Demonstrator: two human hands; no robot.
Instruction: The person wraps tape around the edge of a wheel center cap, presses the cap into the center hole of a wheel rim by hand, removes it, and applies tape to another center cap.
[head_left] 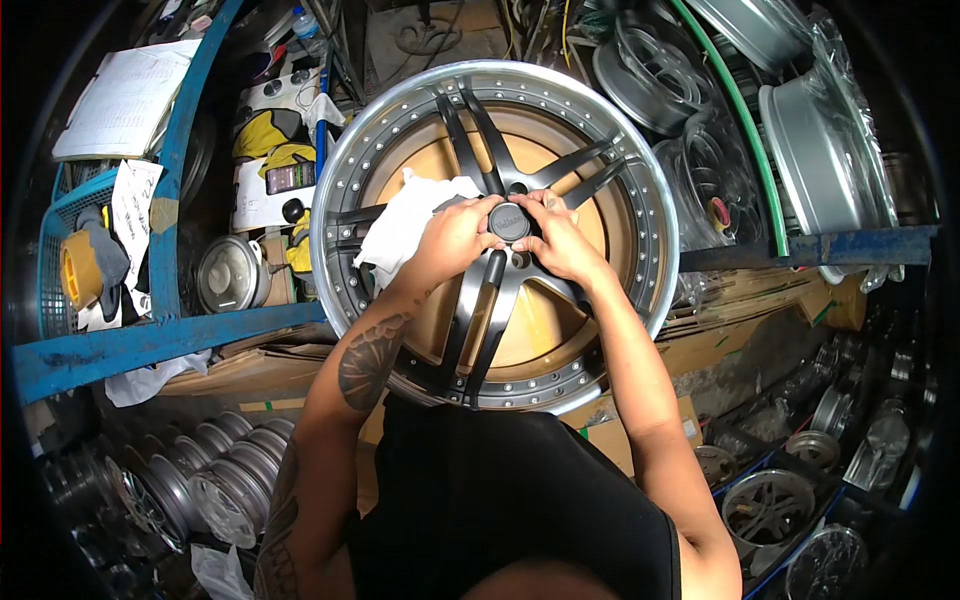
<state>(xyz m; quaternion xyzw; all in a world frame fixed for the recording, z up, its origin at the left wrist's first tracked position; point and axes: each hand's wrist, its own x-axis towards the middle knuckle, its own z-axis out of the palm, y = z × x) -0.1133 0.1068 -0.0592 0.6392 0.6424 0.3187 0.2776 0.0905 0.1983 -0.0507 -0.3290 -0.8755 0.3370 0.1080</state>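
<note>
A large wheel rim (pixel 645 240) with dark double spokes and a polished, bolt-studded lip lies face up in front of me. At its hub is a round black center cap (pixel 509 222). My left hand (pixel 458 235) grips the cap's left edge between thumb and fingers. From the right, my right hand (pixel 557 237) pinches the opposite edge, thumb low and fingers on top. A white cloth (pixel 400 228) lies over the left spokes beside my left hand, partly behind it. The cap's underside is hidden.
Blue metal frames (pixel 175 150) stand left and right. Papers (pixel 130 98) and a blue basket (pixel 50 260) are at left. A phone (pixel 290 177), gloves (pixel 265 133) and a round can (pixel 228 274) lie nearer. More rims (pixel 815 150) are stacked right and lower left.
</note>
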